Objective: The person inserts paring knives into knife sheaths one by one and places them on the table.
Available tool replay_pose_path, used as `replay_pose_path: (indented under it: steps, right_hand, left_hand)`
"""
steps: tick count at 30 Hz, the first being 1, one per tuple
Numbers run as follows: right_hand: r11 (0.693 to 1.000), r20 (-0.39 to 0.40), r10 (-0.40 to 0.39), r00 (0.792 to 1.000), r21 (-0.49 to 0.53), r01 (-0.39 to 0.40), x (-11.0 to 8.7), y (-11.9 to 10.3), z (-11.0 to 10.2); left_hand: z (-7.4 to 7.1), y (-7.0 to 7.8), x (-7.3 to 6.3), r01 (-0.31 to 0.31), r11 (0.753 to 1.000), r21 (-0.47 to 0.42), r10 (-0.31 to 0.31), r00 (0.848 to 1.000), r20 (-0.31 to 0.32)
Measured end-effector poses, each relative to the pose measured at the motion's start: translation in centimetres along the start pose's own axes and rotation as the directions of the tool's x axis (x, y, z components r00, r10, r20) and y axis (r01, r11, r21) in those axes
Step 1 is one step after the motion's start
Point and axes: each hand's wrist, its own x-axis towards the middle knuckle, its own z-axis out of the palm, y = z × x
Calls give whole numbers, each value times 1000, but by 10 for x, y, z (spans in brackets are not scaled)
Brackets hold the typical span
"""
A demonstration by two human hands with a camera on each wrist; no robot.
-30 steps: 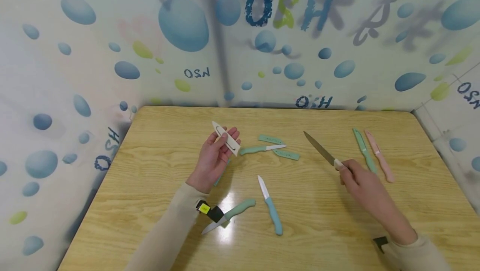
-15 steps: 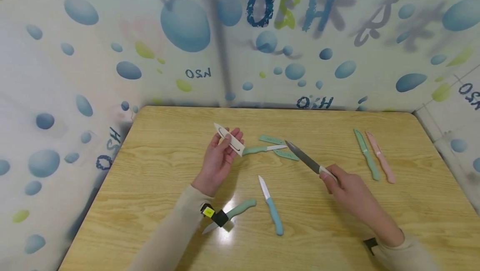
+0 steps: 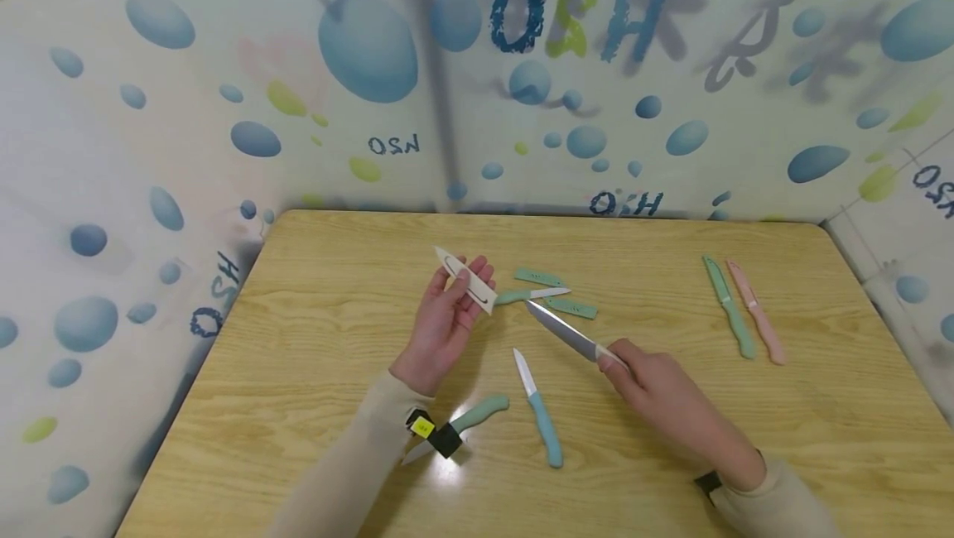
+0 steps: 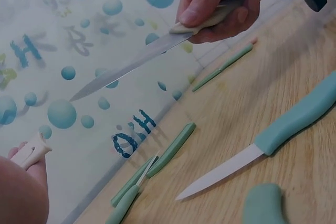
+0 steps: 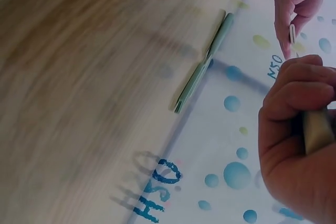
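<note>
My left hand (image 3: 436,331) holds a white knife sheath (image 3: 480,293) over the middle of the table, thumb pressed on top, palm turned up. My right hand (image 3: 663,389) grips the white handle of a kitchen knife (image 3: 566,333). Its bare blade points up and left toward the sheath's open end, with a gap between them. In the left wrist view the same knife blade (image 4: 128,69) hangs above the table. Below the two hands lies a small green-handled knife (image 3: 514,297), partly behind the sheath, beside two green sheaths (image 3: 540,276).
A blue-handled knife (image 3: 547,430) lies unsheathed near the front. Left of it, another green-handled knife (image 3: 480,412) is partly covered by the left wrist's camera. A green sheathed knife (image 3: 730,314) and a pink one (image 3: 756,314) lie at the right. A patterned wall borders the wooden table (image 3: 358,240).
My right hand has carried the knife leftward, bringing its tip closer to the sheath. The left hand with the sheath has shifted slightly right.
</note>
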Motion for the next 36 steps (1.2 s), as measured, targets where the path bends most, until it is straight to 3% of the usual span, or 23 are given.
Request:
replay_pose_path:
  steps: [29, 36]
  right_hand:
    - [999, 53, 34, 998, 8, -35, 12, -14, 10]
    - [996, 37, 86, 996, 20, -87, 17, -19, 11]
  left_hand:
    - [9, -8, -3, 31, 998, -60, -28, 999, 37]
    - [8, -12, -4, 32, 999, 6, -32, 997, 64]
